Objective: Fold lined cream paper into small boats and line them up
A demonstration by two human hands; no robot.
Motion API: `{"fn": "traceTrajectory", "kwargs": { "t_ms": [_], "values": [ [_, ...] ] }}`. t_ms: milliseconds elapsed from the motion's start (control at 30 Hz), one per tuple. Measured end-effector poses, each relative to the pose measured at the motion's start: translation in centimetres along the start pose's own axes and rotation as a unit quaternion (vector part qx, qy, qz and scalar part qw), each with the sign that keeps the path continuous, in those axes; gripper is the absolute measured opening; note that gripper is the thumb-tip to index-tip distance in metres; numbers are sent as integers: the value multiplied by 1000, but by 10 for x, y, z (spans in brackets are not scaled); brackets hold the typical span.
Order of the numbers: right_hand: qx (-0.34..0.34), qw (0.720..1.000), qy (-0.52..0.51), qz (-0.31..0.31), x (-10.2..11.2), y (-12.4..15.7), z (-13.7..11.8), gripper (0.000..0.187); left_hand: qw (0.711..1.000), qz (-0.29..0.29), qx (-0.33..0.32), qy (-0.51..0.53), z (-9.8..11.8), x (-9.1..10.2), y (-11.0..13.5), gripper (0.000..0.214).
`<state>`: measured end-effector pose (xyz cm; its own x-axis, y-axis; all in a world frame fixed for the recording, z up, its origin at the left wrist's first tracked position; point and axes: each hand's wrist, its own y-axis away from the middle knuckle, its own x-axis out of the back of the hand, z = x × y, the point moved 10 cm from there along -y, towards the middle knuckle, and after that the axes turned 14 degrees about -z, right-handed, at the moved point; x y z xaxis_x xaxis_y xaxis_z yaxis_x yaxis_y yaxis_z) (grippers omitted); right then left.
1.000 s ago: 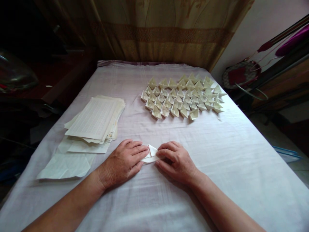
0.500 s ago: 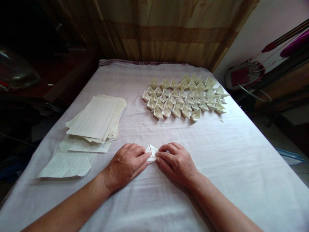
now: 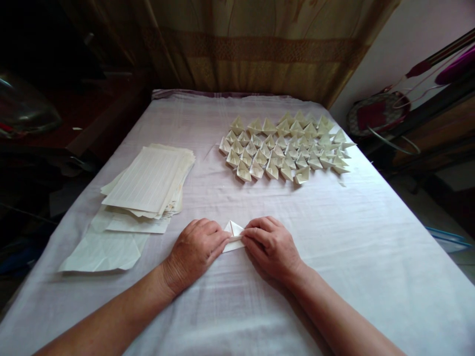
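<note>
Between my hands, low over the cloth, is a small piece of folded white paper (image 3: 234, 244) with a pointed top and a flat lower band. My left hand (image 3: 200, 242) pinches its left side between thumb and fingers. On the right side, my right hand (image 3: 272, 249) grips it the same way, and the fingertips cover both ends. Beyond them, several folded paper boats (image 3: 272, 170) stand in close rows at the back right. To the left lies a stack of printed paper sheets (image 3: 143, 178).
A pale cloth (image 3: 334, 257) covers the table. One creased sheet (image 3: 100, 252) lies below the stack, near the left edge. A brown curtain (image 3: 260, 49) hangs behind the far edge. A dark red cabinet (image 3: 92, 118) stands left, and a bag (image 3: 378, 113) sits at the right.
The lower part of the folded paper now shows as a flat band below the pointed top. My hands have stayed almost in place, slightly farther apart.
</note>
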<state>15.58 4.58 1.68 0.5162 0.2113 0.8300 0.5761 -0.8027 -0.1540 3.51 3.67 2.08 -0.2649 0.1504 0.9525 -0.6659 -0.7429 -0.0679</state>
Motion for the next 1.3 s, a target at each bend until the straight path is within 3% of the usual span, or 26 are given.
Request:
{"fn": "traceTrajectory", "kwargs": {
  "t_ms": [433,667,833,967,1067,1300],
  "values": [
    [-106,993,44,6,-2,-9,10,17,1000,-6,30,-7,-1,-6,-1,12],
    [-128,988,82,-32,-3,-13,12,18,999,-7,38,27,-8,-9,0,14],
    [-146,984,91,-35,-3,-9,12,23,999,40,18,22,-7,4,4,18],
    [-173,980,95,-17,-2,-4,12,23,995,74,-40,-44,11,16,11,28],
    [-178,978,104,-15,-2,-5,12,22,993,64,-65,-71,20,15,13,32],
    [-160,982,96,22,-1,-3,11,17,993,6,-49,-105,21,4,8,30]
  ]
}}
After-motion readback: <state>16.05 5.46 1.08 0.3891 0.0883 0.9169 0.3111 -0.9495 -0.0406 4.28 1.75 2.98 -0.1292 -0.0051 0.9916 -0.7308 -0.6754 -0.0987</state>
